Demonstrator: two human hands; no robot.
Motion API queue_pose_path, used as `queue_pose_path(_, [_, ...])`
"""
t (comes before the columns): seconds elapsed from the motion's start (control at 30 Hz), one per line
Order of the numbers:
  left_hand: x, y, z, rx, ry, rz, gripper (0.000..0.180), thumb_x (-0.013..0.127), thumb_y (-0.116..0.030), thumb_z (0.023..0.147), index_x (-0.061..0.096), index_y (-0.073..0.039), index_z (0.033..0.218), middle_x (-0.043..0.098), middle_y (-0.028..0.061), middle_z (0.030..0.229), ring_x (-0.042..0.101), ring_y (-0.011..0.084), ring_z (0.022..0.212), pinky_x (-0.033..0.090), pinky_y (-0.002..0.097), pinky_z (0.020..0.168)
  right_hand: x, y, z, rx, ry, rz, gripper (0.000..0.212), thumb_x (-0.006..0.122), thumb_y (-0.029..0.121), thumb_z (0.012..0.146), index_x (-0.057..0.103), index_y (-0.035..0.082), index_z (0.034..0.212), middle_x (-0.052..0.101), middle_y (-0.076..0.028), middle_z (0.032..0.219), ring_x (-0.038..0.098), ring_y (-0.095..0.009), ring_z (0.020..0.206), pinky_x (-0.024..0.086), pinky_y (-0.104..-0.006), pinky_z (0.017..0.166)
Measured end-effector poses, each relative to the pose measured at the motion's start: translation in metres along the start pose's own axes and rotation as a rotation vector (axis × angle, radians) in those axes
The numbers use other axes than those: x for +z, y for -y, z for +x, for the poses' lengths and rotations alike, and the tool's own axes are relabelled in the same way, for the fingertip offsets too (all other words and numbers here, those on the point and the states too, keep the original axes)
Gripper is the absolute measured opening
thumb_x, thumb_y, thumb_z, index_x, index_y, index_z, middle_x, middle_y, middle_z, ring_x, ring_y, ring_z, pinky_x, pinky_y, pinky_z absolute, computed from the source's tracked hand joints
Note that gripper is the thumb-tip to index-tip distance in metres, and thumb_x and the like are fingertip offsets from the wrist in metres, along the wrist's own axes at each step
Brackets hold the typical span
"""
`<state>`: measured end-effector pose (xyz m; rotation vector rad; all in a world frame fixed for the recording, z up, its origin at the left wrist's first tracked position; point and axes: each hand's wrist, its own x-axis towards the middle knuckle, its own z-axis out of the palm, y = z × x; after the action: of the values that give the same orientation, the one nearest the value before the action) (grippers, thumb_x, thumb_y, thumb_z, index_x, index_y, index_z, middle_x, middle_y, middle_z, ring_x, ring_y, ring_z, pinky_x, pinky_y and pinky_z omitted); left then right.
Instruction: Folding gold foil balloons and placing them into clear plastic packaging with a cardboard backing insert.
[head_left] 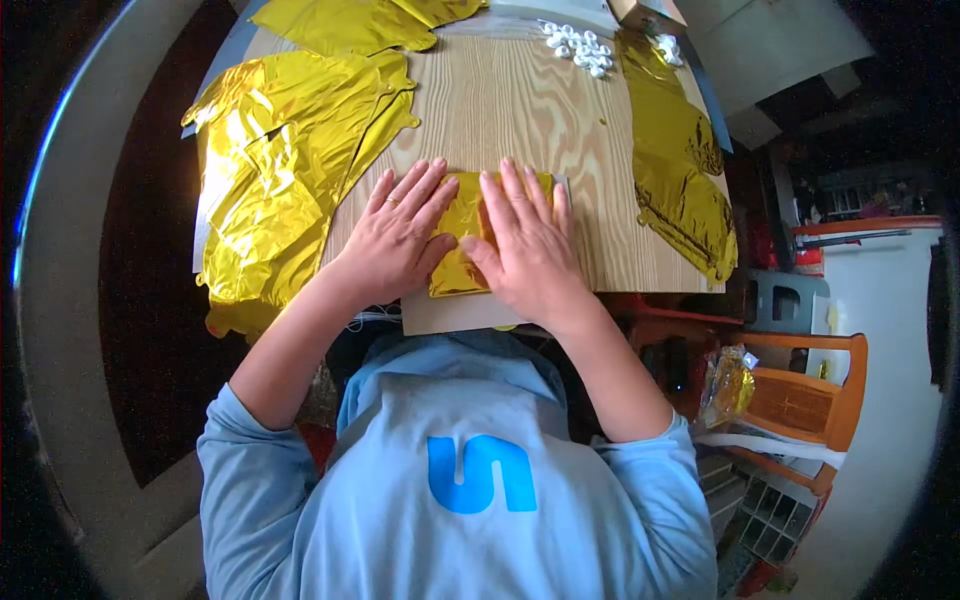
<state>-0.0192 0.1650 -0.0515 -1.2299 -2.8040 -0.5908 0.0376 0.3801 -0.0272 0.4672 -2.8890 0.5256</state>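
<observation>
Hands: the left hand (400, 230) and right hand (530, 235) lie palm down, fingers loosely spread, thumb tips close together; neither pinches anything.
Gold foil: a folded foil packet (462, 277) sits just off the view's centre at 12 o'clock, under the right hand and the inner edge of the left.
Card: a pale brown card (445, 318) lies beneath the packet, showing at 6 o'clock of it.
Around: on the wooden bench (500, 90), a crumpled foil pile (270, 190) at 10 o'clock, a foil strip (680, 170) at 2, small white pieces (580, 50) at 1.
Smoothing well: this looks like flattening; sweep lightly from the middle toward 3 and 9 o'clock, keeping the foil square to the card and one palm steady, as thin foil probably creases or slides easily.
Hidden: both palms, much of the packet and its layers; how firmly the hands press cannot be told.
</observation>
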Motion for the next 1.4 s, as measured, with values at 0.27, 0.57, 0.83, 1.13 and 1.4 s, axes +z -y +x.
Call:
queue_pose_path(0.27, [-0.008, -0.048, -0.009, -0.190, -0.159, 0.012, 0.070, 0.053, -0.038, 0.098, 0.032, 0.001, 0.152, 0.029, 0.0256, 0.158, 0.025, 0.0401, 0.149, 0.014, 0.0544, 0.121, 0.025, 0.001, 0.009, 0.079, 0.157, -0.091, 0.083, 0.051, 0.059, 0.095, 0.024, 0.014, 0.159, 0.018, -0.021, 0.164, 0.014, -0.042, 0.152, 0.004, -0.0630, 0.120])
queue_pose_path(0.57, [0.028, -0.050, 0.005, -0.266, -0.184, 0.060, 0.095, 0.041, -0.071, 0.093, 0.038, 0.007, 0.149, 0.032, 0.0306, 0.156, 0.024, 0.0425, 0.149, 0.010, 0.0566, 0.120, 0.034, -0.007, 0.006, 0.038, 0.053, -0.116, 0.075, 0.046, 0.051, 0.097, 0.025, 0.015, 0.159, 0.019, -0.019, 0.165, 0.015, -0.040, 0.152, 0.004, -0.0635, 0.120])
queue_pose_path(0.83, [0.028, -0.049, 0.001, -0.250, -0.140, 0.173, 0.099, 0.040, -0.073, 0.092, 0.036, 0.008, 0.149, 0.029, 0.0298, 0.158, 0.021, 0.0421, 0.150, 0.009, 0.0552, 0.121, 0.023, -0.022, -0.004, 0.156, 0.058, -0.185, 0.077, 0.046, 0.048, 0.099, 0.025, 0.001, 0.156, 0.023, -0.024, 0.162, 0.021, -0.039, 0.151, 0.008, -0.0647, 0.119])
queue_pose_path(1.13, [0.030, -0.048, 0.002, -0.229, -0.149, 0.222, 0.098, 0.041, -0.072, 0.092, 0.034, 0.007, 0.150, 0.029, 0.0303, 0.157, 0.021, 0.0442, 0.150, 0.011, 0.0561, 0.121, 0.017, -0.025, -0.005, 0.219, 0.078, -0.172, 0.079, 0.046, 0.049, 0.099, 0.024, 0.000, 0.156, 0.019, -0.025, 0.163, 0.017, -0.040, 0.152, 0.004, -0.0621, 0.120])
queue_pose_path(1.4, [0.028, -0.048, 0.000, -0.231, -0.111, 0.199, 0.099, 0.041, -0.074, 0.091, 0.030, 0.003, 0.153, 0.024, 0.0295, 0.159, 0.018, 0.0441, 0.150, 0.011, 0.0555, 0.121, -0.016, -0.053, -0.060, 0.430, -0.482, 0.538, 0.031, 0.065, 0.021, 0.094, 0.064, -0.003, 0.115, 0.068, -0.022, 0.117, 0.067, -0.028, 0.105, 0.052, -0.0358, 0.088])
